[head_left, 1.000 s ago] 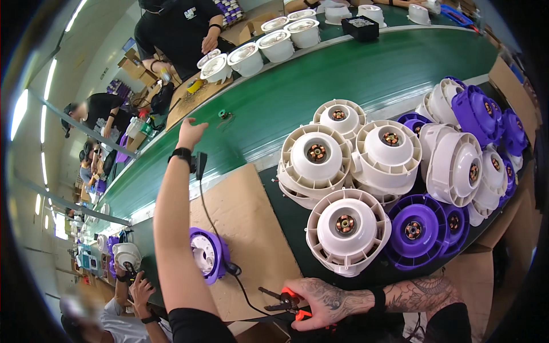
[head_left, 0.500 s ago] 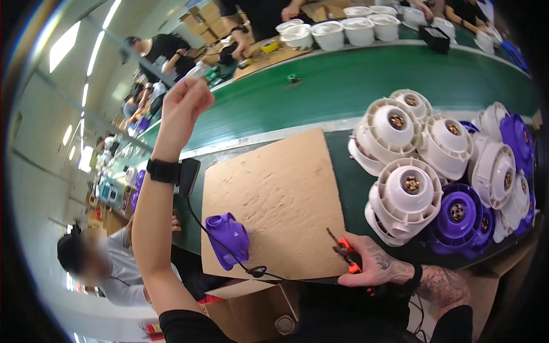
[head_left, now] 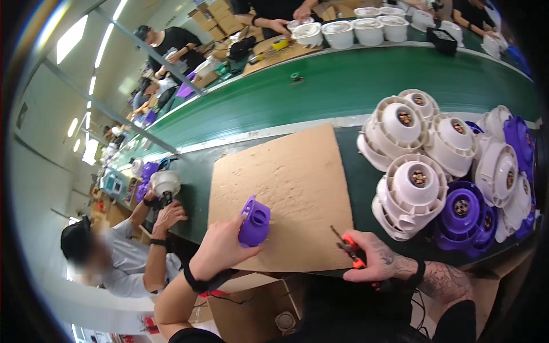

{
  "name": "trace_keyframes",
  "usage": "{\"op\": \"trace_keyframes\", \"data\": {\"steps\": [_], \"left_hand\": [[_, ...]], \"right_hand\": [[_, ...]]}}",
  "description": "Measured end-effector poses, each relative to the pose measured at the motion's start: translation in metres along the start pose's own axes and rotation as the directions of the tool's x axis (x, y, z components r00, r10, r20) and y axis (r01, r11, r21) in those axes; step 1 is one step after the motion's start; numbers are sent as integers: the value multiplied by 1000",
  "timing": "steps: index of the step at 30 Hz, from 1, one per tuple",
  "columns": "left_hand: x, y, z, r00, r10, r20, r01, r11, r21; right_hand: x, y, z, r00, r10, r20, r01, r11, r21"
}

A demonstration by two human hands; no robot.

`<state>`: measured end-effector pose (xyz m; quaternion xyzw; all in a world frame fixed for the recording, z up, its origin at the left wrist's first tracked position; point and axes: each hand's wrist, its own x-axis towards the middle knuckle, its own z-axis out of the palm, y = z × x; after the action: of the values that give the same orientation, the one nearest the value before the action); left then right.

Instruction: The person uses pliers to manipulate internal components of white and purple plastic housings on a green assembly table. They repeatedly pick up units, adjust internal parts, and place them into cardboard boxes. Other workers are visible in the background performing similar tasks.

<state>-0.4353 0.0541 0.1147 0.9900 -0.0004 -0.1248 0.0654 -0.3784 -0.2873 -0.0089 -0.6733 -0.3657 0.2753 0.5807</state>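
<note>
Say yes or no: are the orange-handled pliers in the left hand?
No, the orange-handled pliers are in the right hand, while the left hand holds a purple housing.

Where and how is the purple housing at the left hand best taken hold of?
Best, I think, by the outer wall of the purple housing, coming from the left and near side, fingers and thumb across it. The wall is rounded there, and this leaves its dark upper opening uncovered. The left hand grips that side; the right hand holds pliers.
</note>
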Motion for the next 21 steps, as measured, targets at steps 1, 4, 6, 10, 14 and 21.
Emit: {"op": "trace_keyframes", "data": {"steps": [1, 4, 6, 10, 14, 21], "left_hand": [[-3, 13, 0, 997, 34, -65, -32, 999, 37], [9, 39, -19, 985, 157, -66, -151, 985, 89], [38, 41, -25, 959, 263, -103, -251, 961, 119], [126, 44, -31, 884, 417, -209, -360, 895, 263], [238, 60, -10, 895, 345, -282, -253, 914, 317], [385, 49, 34, 765, 365, -531, -414, 910, 29]], "right_hand": [[0, -1, -1, 1000, 10, 7, -10, 1000, -7], [-2, -1, -3, 1000, 21, 4, -21, 1000, 12], [-3, 1, -5, 999, 34, 5, -34, 998, 52], [-1, 0, -4, 999, 38, -6, -37, 994, 104], [-1, 8, -3, 999, -38, -30, 40, 997, 68], [2, 14, -2, 999, -49, 1, 48, 988, 145]]}}
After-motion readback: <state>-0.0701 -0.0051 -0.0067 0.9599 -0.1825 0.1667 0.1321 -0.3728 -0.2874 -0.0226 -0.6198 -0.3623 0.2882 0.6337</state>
